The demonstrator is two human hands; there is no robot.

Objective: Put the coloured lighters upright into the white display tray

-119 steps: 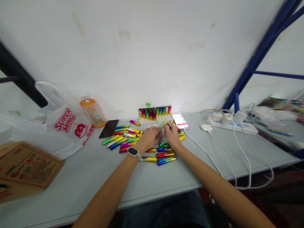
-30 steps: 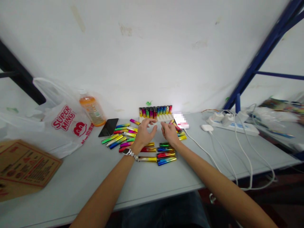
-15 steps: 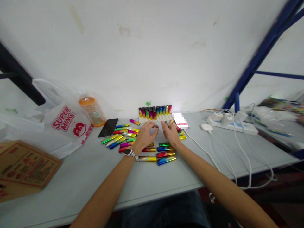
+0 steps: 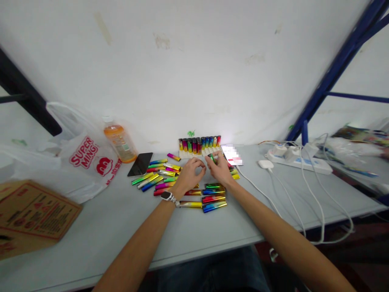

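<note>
Centrally, the right hand (image 4: 219,169) grips a green lighter (image 4: 212,158), the left hand (image 4: 189,174) curls loosely open, and upright lighters (image 4: 194,147) stand on the far side.

Wristwatch (image 4: 166,195) on a Bare Left Forearm (image 4: 138,241)

Toward seven o'clock, the wristwatch had a dark, rounded-rectangular screen in a pale case, on a silvery band (image 4: 175,201) that looked chain-linked. The right forearm (image 4: 273,227), toward four o'clock, was bare too. At six o'clock showed dark blue trousers (image 4: 212,269), denim-like.
</note>
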